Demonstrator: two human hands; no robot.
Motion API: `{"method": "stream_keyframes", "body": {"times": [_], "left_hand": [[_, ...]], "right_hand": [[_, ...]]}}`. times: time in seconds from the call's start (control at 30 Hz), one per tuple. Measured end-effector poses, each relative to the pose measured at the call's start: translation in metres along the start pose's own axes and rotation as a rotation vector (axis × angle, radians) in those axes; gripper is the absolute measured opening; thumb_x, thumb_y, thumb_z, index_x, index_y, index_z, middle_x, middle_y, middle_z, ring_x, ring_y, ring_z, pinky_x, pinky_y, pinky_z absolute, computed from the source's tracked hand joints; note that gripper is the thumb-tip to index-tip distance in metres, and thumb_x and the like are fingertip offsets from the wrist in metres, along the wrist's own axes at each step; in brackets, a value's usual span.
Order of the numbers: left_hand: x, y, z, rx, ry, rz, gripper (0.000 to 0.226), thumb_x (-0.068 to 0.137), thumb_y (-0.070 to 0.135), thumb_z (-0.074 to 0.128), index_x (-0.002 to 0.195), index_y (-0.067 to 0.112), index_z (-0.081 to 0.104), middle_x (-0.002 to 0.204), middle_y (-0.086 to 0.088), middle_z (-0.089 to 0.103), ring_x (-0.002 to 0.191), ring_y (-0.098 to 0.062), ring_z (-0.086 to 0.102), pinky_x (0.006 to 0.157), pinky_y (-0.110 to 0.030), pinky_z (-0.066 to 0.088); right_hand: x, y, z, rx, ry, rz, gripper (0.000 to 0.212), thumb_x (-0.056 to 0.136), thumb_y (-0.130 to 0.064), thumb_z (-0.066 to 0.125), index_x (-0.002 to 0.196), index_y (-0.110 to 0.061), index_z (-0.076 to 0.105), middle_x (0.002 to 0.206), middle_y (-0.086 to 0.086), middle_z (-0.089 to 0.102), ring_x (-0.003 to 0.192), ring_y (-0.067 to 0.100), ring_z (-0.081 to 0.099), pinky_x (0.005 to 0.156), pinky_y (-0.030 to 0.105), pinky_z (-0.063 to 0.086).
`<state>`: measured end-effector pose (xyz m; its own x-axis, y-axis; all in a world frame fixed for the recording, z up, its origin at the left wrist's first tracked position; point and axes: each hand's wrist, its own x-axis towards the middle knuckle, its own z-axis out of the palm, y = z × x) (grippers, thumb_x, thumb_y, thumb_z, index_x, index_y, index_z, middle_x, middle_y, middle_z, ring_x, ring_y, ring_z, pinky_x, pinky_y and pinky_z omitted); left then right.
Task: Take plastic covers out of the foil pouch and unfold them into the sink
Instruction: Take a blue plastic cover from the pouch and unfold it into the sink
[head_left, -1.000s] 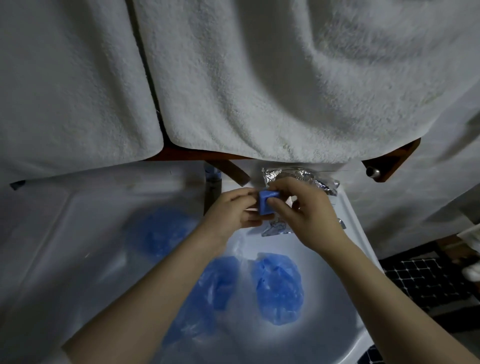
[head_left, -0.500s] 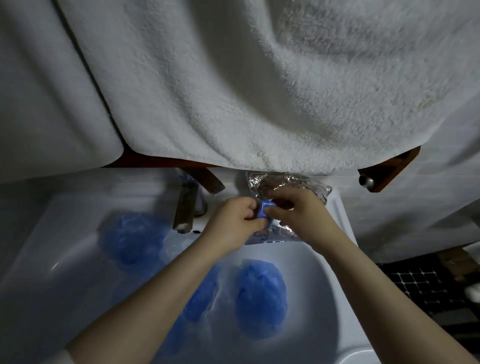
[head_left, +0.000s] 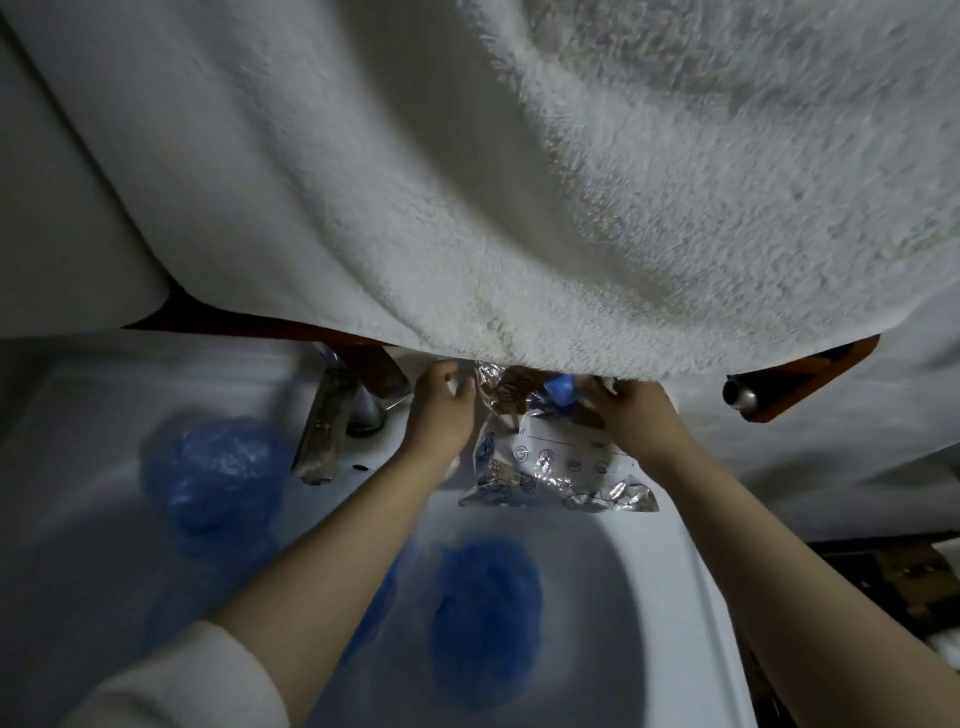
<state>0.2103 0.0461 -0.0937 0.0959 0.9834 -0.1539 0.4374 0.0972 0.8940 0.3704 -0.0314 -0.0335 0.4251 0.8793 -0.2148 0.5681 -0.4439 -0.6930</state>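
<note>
The crinkled foil pouch (head_left: 550, 462) lies on the back rim of the white sink (head_left: 680, 582), its mouth just under the towel's hem. My left hand (head_left: 441, 415) grips the pouch's upper left edge with curled fingers. My right hand (head_left: 634, 415) pinches a small folded blue plastic cover (head_left: 561, 389) at the pouch's mouth. Unfolded blue covers lie in the basin: one in the middle (head_left: 485, 618), one at the left (head_left: 218, 473), and one partly hidden under my left forearm (head_left: 374, 597).
A large white towel (head_left: 519, 182) hangs from a reddish wooden rail (head_left: 810, 374) and fills the upper view, hiding the wall. A metal faucet (head_left: 327, 426) stands left of my left hand. Dark tiled floor shows at the far right.
My hands have moved apart. The left let go of the folded blue cover and took the pouch's edge; the right keeps the cover at the pouch's mouth. The view has tilted closer to the towel.
</note>
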Motion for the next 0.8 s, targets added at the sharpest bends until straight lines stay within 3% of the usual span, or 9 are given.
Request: {"method": "stream_keyframes", "body": {"times": [0.13, 0.2, 0.23, 0.3, 0.37, 0.5, 0.63, 0.73, 0.8], "left_hand": [[0.016, 0.003, 0.007, -0.328, -0.166, -0.246, 0.005, 0.094, 0.018, 0.054, 0.098, 0.017, 0.057, 0.089, -0.001, 0.059, 0.090, -0.017, 0.052, 0.075, -0.027, 0.040], [0.017, 0.006, 0.006, -0.460, -0.237, -0.316, 0.010, 0.093, 0.016, 0.055, 0.103, 0.016, 0.059, 0.084, 0.005, 0.059, 0.085, -0.013, 0.053, 0.071, -0.023, 0.042], [0.015, 0.006, 0.006, -0.471, -0.256, -0.306, 0.014, 0.093, 0.013, 0.056, 0.106, 0.013, 0.060, 0.083, 0.006, 0.059, 0.082, -0.010, 0.054, 0.071, -0.020, 0.042], [0.010, 0.004, 0.005, -0.430, -0.247, -0.220, 0.013, 0.091, 0.009, 0.057, 0.103, 0.010, 0.061, 0.081, 0.008, 0.060, 0.077, -0.003, 0.053, 0.068, -0.015, 0.042], [0.004, -0.004, 0.003, -0.341, -0.203, -0.114, 0.003, 0.090, 0.011, 0.060, 0.092, 0.012, 0.062, 0.075, 0.007, 0.059, 0.071, -0.004, 0.052, 0.063, -0.012, 0.041], [-0.008, -0.016, -0.006, -0.287, -0.196, -0.063, 0.019, 0.095, 0.013, 0.052, 0.077, 0.019, 0.057, 0.060, 0.003, 0.052, 0.047, -0.003, 0.047, 0.049, -0.017, 0.038], [-0.024, -0.012, -0.010, -0.399, -0.252, -0.107, 0.021, 0.095, 0.004, 0.047, 0.079, 0.014, 0.056, 0.068, -0.001, 0.057, 0.047, 0.004, 0.056, 0.053, -0.014, 0.049], [-0.027, -0.009, -0.009, -0.457, -0.246, -0.130, 0.020, 0.096, 0.004, 0.047, 0.079, 0.012, 0.054, 0.072, -0.002, 0.058, 0.050, 0.005, 0.059, 0.054, -0.012, 0.050], [-0.027, -0.007, -0.009, -0.509, -0.222, -0.156, 0.016, 0.096, 0.007, 0.048, 0.081, 0.011, 0.054, 0.075, -0.004, 0.059, 0.051, 0.004, 0.060, 0.054, -0.012, 0.051]], "right_hand": [[0.014, 0.001, 0.000, 0.015, -0.068, 0.205, 0.032, 0.099, -0.021, 0.042, 0.116, 0.001, 0.058, 0.115, 0.020, 0.062, 0.089, 0.019, 0.053, 0.056, 0.021, 0.035], [0.016, -0.001, -0.002, 0.010, -0.028, 0.182, 0.027, 0.101, -0.015, 0.036, 0.092, -0.005, 0.059, 0.091, 0.012, 0.061, 0.088, 0.019, 0.054, 0.056, 0.016, 0.030], [0.017, -0.001, -0.003, -0.003, -0.055, 0.192, 0.033, 0.101, -0.012, 0.034, 0.071, -0.009, 0.049, 0.073, 0.006, 0.051, 0.080, 0.017, 0.050, 0.054, 0.015, 0.029], [0.020, 0.001, -0.004, -0.128, -0.095, 0.142, 0.042, 0.100, -0.009, 0.032, 0.058, -0.015, 0.027, 0.062, -0.001, 0.031, 0.071, 0.015, 0.041, 0.054, 0.020, 0.027], [0.025, 0.010, -0.002, -0.050, -0.141, 0.169, 0.039, 0.099, -0.014, 0.038, 0.060, -0.016, 0.037, 0.063, 0.001, 0.038, 0.063, 0.013, 0.040, 0.054, 0.021, 0.028], [0.009, 0.009, 0.003, 0.260, -0.128, 0.101, 0.022, 0.091, -0.016, 0.056, 0.070, -0.014, 0.065, 0.052, -0.003, 0.059, 0.042, 0.004, 0.046, 0.043, 0.014, 0.034], [-0.006, 0.004, 0.005, 0.085, -0.272, -0.091, 0.027, 0.084, 0.005, 0.055, 0.075, -0.017, 0.069, 0.081, 0.005, 0.069, 0.071, 0.010, 0.057, 0.064, 0.010, 0.042], [-0.010, -0.002, 0.002, 0.046, -0.376, -0.073, 0.028, 0.087, -0.003, 0.054, 0.098, -0.022, 0.072, 0.108, -0.005, 0.069, 0.096, 0.008, 0.062, 0.090, 0.020, 0.045], [-0.015, -0.004, -0.002, 0.087, -0.378, -0.061, 0.024, 0.096, -0.017, 0.048, 0.111, -0.023, 0.066, 0.113, -0.009, 0.063, 0.101, 0.006, 0.057, 0.092, 0.019, 0.038]]}}
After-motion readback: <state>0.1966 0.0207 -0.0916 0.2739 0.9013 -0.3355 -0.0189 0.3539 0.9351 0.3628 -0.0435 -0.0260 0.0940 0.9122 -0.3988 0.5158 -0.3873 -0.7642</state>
